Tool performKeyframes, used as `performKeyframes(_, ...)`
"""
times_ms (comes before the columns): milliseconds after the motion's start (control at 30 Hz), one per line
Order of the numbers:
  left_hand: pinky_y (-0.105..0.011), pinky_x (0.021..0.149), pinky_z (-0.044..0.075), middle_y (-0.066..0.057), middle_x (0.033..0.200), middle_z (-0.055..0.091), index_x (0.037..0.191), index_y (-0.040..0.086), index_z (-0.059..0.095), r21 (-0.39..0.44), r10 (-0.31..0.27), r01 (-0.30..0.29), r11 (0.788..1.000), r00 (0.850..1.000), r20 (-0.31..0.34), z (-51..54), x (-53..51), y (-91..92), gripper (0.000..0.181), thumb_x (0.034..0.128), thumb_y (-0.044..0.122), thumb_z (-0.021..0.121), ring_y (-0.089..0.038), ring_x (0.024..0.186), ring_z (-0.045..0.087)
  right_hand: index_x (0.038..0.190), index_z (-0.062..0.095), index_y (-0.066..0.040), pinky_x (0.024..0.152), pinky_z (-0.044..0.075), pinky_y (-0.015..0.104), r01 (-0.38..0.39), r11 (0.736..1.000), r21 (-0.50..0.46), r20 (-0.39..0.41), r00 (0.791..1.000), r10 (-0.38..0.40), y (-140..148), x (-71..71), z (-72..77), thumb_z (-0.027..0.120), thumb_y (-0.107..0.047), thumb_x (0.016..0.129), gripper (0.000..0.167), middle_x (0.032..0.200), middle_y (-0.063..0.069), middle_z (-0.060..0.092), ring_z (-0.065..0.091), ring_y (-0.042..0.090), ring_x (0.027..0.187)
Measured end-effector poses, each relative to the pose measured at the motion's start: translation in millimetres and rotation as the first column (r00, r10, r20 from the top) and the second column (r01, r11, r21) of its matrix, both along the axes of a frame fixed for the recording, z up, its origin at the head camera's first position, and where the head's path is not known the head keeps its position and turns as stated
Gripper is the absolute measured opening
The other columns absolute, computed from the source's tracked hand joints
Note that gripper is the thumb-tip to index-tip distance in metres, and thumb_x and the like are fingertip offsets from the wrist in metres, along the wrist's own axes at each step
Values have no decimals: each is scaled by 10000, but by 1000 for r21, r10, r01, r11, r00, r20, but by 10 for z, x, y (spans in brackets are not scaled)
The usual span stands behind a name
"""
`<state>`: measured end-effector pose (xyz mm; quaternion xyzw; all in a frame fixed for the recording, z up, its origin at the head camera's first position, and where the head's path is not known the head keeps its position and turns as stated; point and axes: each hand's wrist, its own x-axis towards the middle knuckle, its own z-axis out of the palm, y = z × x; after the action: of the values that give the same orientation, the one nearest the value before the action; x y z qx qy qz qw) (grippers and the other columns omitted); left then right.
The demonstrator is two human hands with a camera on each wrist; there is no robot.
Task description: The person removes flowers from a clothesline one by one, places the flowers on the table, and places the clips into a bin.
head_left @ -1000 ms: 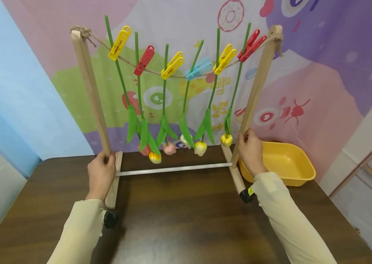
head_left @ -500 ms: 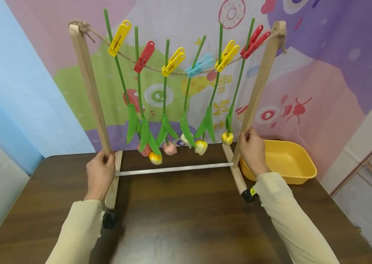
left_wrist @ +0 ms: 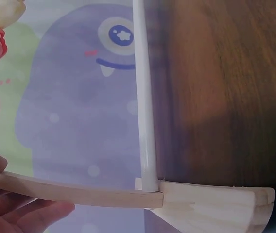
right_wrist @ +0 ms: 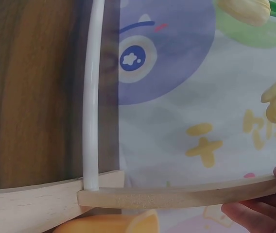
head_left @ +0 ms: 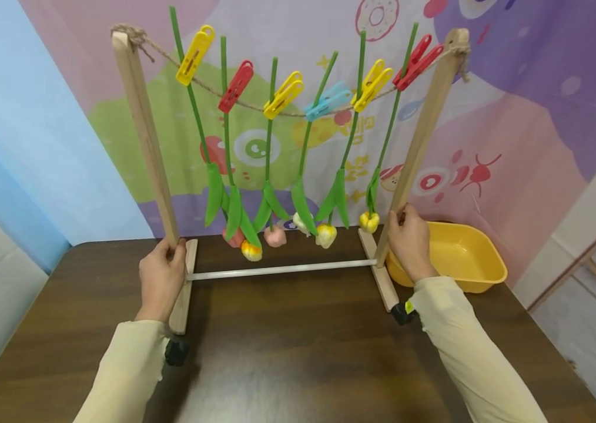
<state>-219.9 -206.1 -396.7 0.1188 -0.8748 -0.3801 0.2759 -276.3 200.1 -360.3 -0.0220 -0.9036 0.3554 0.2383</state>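
My left hand (head_left: 161,279) grips the left wooden post (head_left: 144,129) of a rack near its foot, and my right hand (head_left: 410,242) grips the right post (head_left: 427,126) likewise. In the left wrist view, thumb and fingers lie on opposite sides of that post (left_wrist: 89,195). A twine rope (head_left: 159,51) sags between the post tops. Yellow clothespins (head_left: 195,56), red clothespins (head_left: 236,86) and a blue clothespin (head_left: 328,101) pin several artificial tulips (head_left: 325,235) to it, heads down. A white rod (head_left: 282,270) joins the posts low down.
Behind the right hand stands a yellow plastic basin (head_left: 467,258) on the dark wooden table (head_left: 298,358). A cartoon-printed cloth (head_left: 277,35) hangs close behind the rack. Wooden feet (head_left: 180,299) reach toward me from the posts.
The rack's top sits a little higher in the head view, its right post top also further right; the background has shifted slightly too. Both hands keep their grip on the posts.
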Motion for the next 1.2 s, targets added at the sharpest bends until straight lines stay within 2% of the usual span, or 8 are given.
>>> performKeyframes(433,-245,443,322,-84,605,555,810,58,619,-3,-12,12,1000,1000,4,-4,19,18,250,945,238,507,-166,507,426,996,559,71,659,521,478,39,999,13,-17,999,-39,7,27,-19,489,-190,953,273,865,263,652,642,390,757)
performKeyframes(767,-211,463,339,-110,665,627,836,49,644,1,-2,2,1000,1000,-8,16,37,6,247,939,235,519,-168,553,471,1045,554,77,694,529,491,19,1000,-6,-21,1000,-19,10,29,-20,497,-180,955,279,932,277,656,647,403,812)
performKeyframes(1200,-84,586,358,-164,947,704,1004,33,660,61,-8,6,998,1000,25,32,68,-18,282,939,272,525,-257,850,672,1024,557,59,749,531,481,9,999,-40,-7,1000,-10,18,19,-21,510,-182,943,258,964,262,660,648,382,896)
